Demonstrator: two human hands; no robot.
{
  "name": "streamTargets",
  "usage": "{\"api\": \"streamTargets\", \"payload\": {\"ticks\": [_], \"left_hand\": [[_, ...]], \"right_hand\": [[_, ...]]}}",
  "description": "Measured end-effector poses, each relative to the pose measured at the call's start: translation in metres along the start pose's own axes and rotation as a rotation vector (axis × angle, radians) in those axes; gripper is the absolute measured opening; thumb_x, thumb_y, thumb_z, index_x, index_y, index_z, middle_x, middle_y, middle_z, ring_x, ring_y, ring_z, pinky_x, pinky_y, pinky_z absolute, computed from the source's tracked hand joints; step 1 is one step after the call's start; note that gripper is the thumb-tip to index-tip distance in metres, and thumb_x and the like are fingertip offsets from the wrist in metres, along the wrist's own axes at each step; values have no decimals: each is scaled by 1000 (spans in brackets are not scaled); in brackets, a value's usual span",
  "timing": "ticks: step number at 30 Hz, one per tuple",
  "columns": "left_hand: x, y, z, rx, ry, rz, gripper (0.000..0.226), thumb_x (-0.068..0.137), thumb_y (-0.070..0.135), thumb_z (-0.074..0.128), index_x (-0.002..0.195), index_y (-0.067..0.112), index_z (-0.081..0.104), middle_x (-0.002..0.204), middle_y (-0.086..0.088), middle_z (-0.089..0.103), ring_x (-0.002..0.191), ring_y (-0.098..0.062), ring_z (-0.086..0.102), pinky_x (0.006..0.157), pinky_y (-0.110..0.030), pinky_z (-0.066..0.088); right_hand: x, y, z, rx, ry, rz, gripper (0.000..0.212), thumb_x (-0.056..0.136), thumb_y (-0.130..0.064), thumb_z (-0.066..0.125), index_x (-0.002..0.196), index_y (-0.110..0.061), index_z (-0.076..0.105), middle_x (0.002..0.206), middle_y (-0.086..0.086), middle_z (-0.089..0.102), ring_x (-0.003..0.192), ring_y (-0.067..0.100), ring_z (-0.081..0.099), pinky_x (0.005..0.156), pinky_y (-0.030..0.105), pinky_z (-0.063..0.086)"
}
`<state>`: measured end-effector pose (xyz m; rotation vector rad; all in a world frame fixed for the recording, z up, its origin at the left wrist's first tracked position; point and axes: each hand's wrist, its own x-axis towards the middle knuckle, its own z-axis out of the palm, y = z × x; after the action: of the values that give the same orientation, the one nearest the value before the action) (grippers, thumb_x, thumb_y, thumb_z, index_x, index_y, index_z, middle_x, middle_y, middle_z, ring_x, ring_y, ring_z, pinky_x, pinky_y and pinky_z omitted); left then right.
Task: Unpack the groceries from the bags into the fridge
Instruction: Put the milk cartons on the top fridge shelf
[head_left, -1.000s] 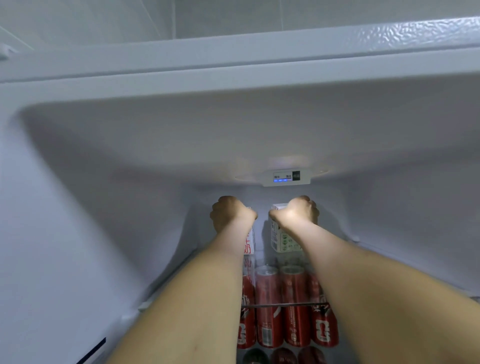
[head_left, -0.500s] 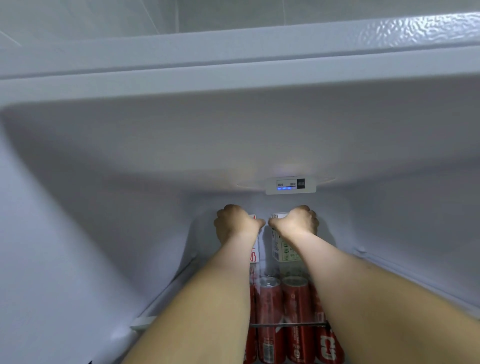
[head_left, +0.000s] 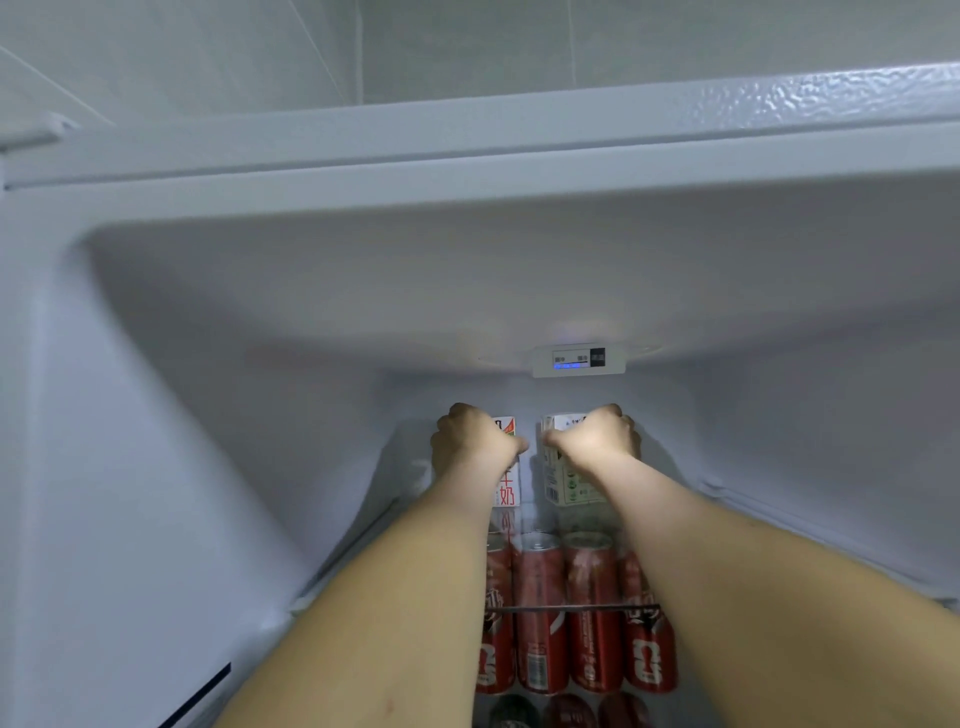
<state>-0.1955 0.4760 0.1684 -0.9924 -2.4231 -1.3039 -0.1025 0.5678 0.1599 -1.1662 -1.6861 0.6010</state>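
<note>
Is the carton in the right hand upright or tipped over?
Upright. The green-printed carton stands on its base at the back of the fridge, its top gripped by the right hand.

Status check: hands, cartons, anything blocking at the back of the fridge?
Left hand grips red-print carton; right hand grips green-print carton. Both cartons upright, apart, at back wall. Red cans in front, below; nothing blocking.

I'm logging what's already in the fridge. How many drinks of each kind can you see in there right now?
Milk cartons: 2, the red-print carton under the left hand and the green-print carton under the right hand.
Red cans standing below the glass shelf: 4.
Can tops at the bottom edge: 3.
Total: 9.
</note>
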Motion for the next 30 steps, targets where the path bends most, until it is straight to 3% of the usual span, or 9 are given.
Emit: {"api": "streamTargets", "payload": {"ticks": [3,6,8,11,15,20,25,28,30], "left_hand": [[-10,-5,-10,62,5,60,76,73,47,78,127,6,43,129,-13,50,120,-31,51,88,-35,45],[-21,-8,-21,87,5,117,71,80,49,72,127,5,43,128,-14,50,120,-33,51,90,-36,44],[-31,-10,-30,107,2,150,66,83,50,68,125,4,45,125,-15,52,117,-34,52,89,-37,44],[-49,-14,-42,164,4,216,57,88,48,62,121,3,48,121,-16,53,113,-34,53,85,-37,43],[-77,-20,-58,202,-29,264,42,94,37,48,117,3,50,120,-18,53,109,-37,52,85,-38,42],[-126,-24,-79,348,1,347,41,101,33,34,123,1,49,126,-19,52,115,-34,48,96,-40,38],[-173,-38,-88,384,74,477,43,101,34,39,123,-2,51,126,-21,55,117,-36,50,102,-43,38],[-204,-47,-96,302,54,482,48,101,34,38,135,0,44,141,-21,46,131,-34,41,114,-45,30],[-225,-55,-103,247,44,471,52,102,35,38,140,0,39,148,-21,40,137,-34,35,116,-44,26]], "right_hand": [[-7,2,-13,-61,-35,-38,63,60,-53,76,98,-7,59,105,11,64,94,30,63,73,30,48],[-22,4,-27,-112,-74,-76,49,68,-51,73,82,-12,46,87,9,55,74,25,51,54,25,32],[-34,6,-36,-140,-102,-110,41,72,-45,70,75,-14,43,84,8,51,71,25,46,51,26,29],[-57,9,-53,-179,-136,-159,39,81,-43,65,97,-11,52,99,9,57,88,29,55,69,30,42],[-93,13,-79,-303,-120,-275,41,88,-42,50,111,-8,51,115,12,57,104,30,52,89,37,44],[-136,23,-112,-358,-139,-426,53,99,-45,30,127,-3,48,128,16,52,117,29,47,100,41,37],[-187,45,-135,-356,-186,-564,54,102,-43,27,134,-2,43,135,14,47,127,28,41,111,43,31],[-219,56,-144,-315,-176,-612,62,103,-42,26,151,-2,22,158,15,23,147,29,17,122,41,13],[-241,63,-148,-243,-144,-613,64,103,-41,29,154,-5,15,161,13,14,149,25,10,122,38,7]]}}
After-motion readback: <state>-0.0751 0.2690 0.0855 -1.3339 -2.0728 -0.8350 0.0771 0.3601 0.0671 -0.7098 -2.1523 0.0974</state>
